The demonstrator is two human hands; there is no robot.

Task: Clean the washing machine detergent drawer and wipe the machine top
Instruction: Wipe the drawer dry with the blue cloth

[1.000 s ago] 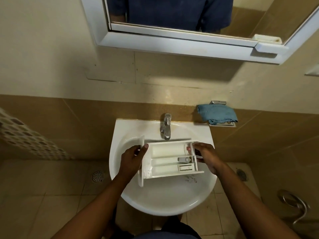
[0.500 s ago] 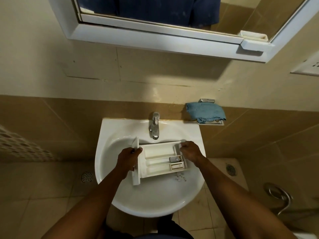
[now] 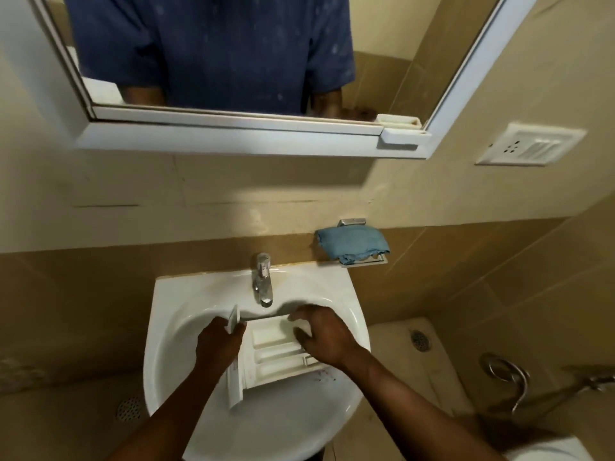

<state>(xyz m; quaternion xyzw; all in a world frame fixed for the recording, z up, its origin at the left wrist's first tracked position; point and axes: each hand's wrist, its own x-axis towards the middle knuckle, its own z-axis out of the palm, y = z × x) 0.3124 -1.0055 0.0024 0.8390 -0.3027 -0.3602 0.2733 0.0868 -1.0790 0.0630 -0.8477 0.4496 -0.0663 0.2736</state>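
Observation:
The white detergent drawer lies across the basin of the white sink, its front panel to the left and its compartments facing up. My left hand grips the front panel end. My right hand rests over the drawer's right end with fingers spread on its back compartment; whether it holds anything is hidden. A blue cloth lies on the metal soap rack on the wall, right of the tap. The washing machine is out of view.
A white-framed mirror hangs above the sink and reflects a person in a blue shirt. A switch and socket plate sits on the right wall. A hose holder and floor drains are low on the right and left.
The camera has tilted up, so the mirror fills more of the view. My right hand has slid from the drawer's right edge onto its back compartment. The left hand's grip holds.

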